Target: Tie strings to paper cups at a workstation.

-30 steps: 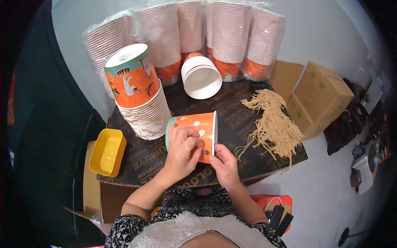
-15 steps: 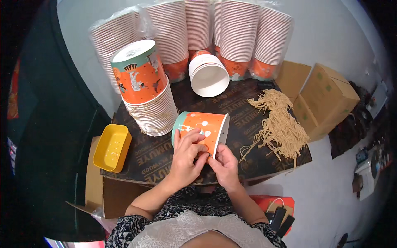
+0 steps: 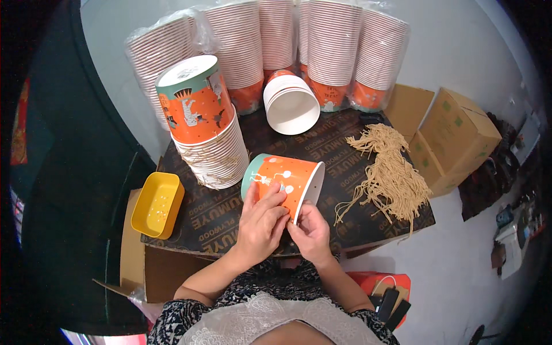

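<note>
Both hands grip the orange paper cup (image 3: 283,181) lying sideways above the desk (image 3: 230,213), left hand (image 3: 261,221) fingers wrapped over its wall, right hand (image 3: 310,230) fingers pinching at its rim, seemingly fitting a string; next needs steady threading.

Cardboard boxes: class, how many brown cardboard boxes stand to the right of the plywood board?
2: a flatter box beside the board's far right corner, and a bigger box further right. Others may be hidden.

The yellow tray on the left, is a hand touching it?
No, the yellow tray lies apart; both the left hand and right hand hold the orange cup.
</note>
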`<state>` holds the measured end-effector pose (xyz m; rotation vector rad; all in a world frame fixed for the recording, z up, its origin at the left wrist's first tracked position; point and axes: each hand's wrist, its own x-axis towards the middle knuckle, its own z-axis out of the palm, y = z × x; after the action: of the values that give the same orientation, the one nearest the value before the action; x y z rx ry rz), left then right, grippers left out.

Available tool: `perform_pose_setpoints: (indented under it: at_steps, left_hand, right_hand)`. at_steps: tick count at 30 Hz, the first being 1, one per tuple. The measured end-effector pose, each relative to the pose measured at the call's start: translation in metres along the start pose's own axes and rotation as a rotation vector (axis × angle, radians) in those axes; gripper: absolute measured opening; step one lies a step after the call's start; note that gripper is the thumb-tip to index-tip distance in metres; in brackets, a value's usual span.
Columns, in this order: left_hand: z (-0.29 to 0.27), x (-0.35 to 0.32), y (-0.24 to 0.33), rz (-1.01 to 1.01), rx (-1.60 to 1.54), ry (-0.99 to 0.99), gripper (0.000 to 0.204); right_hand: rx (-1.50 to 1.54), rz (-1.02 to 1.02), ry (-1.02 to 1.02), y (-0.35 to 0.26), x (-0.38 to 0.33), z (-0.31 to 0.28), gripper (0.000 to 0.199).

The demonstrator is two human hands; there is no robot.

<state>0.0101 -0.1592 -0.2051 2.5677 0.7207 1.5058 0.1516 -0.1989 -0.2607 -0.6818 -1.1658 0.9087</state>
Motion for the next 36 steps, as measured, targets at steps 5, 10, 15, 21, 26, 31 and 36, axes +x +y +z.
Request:
perform_pose_setpoints:
  at_steps: [5,10,15,21,26,31,36]
  left_hand:
    - [0.002,0.0011,-0.0009,0.023,-0.03,0.008,0.024]
    - [0.0002,0.0008,-0.003,0.024,-0.063,-0.008,0.025]
    - [-0.0016,0.0012,-0.0028,0.038,-0.043,-0.022,0.024]
    - [-0.0056,0.003,-0.0006,0.062,0.01,-0.06,0.023]
    - [-0.0064,0.0028,-0.0006,0.054,0.026,-0.087,0.023]
    - [-0.0036,0.0001,-0.0026,0.044,-0.003,-0.073,0.023]
    - [0.0026,-0.0047,-0.0064,0.029,-0.049,-0.044,0.023]
  right_hand:
    - [-0.159,-0.065,0.03,0.0014,0.0009,0.0004,0.02]
    - [-0.204,-0.064,0.03,-0.0001,0.0002,0.0002,0.019]
    - [-0.187,-0.069,0.026,0.0032,-0.0003,-0.0007,0.018]
    - [-0.173,-0.048,0.017,0.0019,-0.0017,-0.0014,0.017]
    - [-0.202,-0.058,0.011,0.0026,-0.0024,-0.0029,0.018]
    - [-0.201,-0.051,0.015,0.0034,-0.0031,-0.0028,0.017]
    - [-0.219,-0.04,0.017,0.0037,-0.0061,-0.0039,0.017]
